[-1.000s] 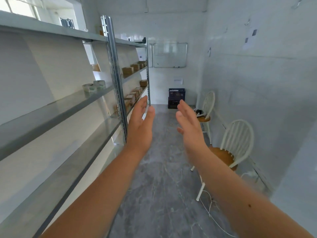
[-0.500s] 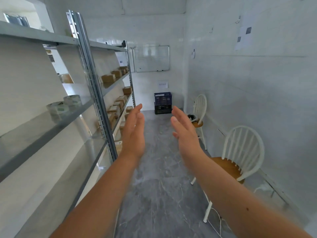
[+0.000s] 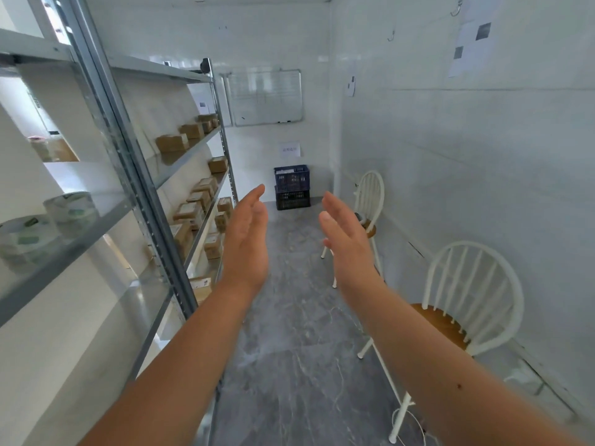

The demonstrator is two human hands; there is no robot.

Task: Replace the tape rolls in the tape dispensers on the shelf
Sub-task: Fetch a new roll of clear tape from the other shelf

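Head view shows left hand (image 3: 246, 239) and right hand (image 3: 347, 243) spread, two tape rolls (image 3: 72, 212) on shelf (image 3: 80, 245).

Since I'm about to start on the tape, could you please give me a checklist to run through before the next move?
1. Left hand free: ok, open, holding nothing.
2. Right hand free: ok, open, holding nothing.
3. Tape rolls found: ok, two stand on the shelf at the left.
4. Tape dispensers found: cannot tell, none shows plainly.
5. Near chair out of the way: ok, it stands off to the right.
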